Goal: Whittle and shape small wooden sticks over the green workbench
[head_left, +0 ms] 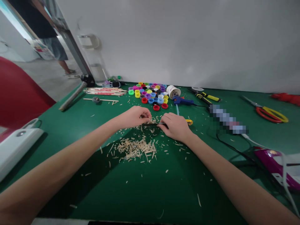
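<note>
Both my hands rest on the green table (145, 187) at its middle. My left hand (134, 116) is closed in a pinch over small wood slivers near a thin dark blade. My right hand (174, 126) is closed on a utility knife (188, 122), whose yellow end sticks out past the knuckles and whose dark blade points left toward the left fingers. A heap of pale wood shavings (136, 148) lies just in front of both hands, with more bits scattered around.
Behind the hands lie several coloured bottle caps (150, 93), a tipped white cup (173, 91), a blue glue gun (182, 101), chopsticks (105, 91), screwdrivers (207, 97), and scissors (269, 113) at right. A purple device with cables (272, 161) sits right; a white device (14, 147) left. A person stands far left.
</note>
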### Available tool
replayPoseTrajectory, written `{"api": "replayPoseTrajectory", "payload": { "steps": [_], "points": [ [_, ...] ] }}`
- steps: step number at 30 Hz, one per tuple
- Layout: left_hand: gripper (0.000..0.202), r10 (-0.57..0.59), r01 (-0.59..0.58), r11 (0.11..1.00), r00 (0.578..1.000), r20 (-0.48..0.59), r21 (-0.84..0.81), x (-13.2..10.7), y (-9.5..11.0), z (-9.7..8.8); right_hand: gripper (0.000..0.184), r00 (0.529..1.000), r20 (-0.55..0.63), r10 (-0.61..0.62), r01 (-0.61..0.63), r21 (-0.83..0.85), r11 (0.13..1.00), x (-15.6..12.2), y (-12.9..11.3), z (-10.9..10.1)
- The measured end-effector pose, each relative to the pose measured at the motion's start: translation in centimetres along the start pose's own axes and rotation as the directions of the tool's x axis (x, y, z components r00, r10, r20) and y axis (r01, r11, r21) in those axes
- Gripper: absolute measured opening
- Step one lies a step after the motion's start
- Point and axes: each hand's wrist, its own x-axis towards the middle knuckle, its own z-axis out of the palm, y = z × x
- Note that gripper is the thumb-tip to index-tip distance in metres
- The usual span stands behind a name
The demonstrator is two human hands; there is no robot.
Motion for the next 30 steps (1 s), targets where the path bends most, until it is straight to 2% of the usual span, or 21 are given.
{"api": "replayPoseTrajectory", "payload": {
  "steps": [3,8,13,18,23,30],
  "points": [
    [0.019,-0.01,0.01,1.0,1.0,-0.01,0.001,0.04,-0.04,0.04,0.021,0.999,-0.04,0.01,-0.01,-0.014,1.0,-0.06,0.04,0.11],
    [0.021,0.005,-0.005,1.0,1.0,0.0,0.005,0.18,-0.35,0.17,0.022,1.0,0.003,0.006,-0.006,0.001,1.0,-0.04,0.06,0.21],
    [0.022,0.006,-0.006,1.0,1.0,-0.006,0.01,0.21,-0.56,0.27,0.022,0.998,-0.068,0.005,-0.005,0.0,1.0,-0.07,0.02,0.07],
    [0.022,0.024,-0.024,1.0,1.0,-0.008,0.017,0.12,-0.48,0.24,0.02,1.0,-0.022,0.004,-0.004,0.021,1.0,0.0,0.19,0.04],
    [0.024,0.042,-0.041,0.994,0.999,-0.012,0.102,0.05,-0.07,0.07,0.021,0.998,-0.067,-0.007,0.007,-0.011,1.0,-0.18,0.09,0.18],
    [0.022,0.045,-0.044,0.996,0.999,-0.005,0.077,0.05,-0.06,0.1,0.02,0.999,0.031,0.021,-0.021,0.003,1.0,0.21,0.2,-0.08]
  ]
}}
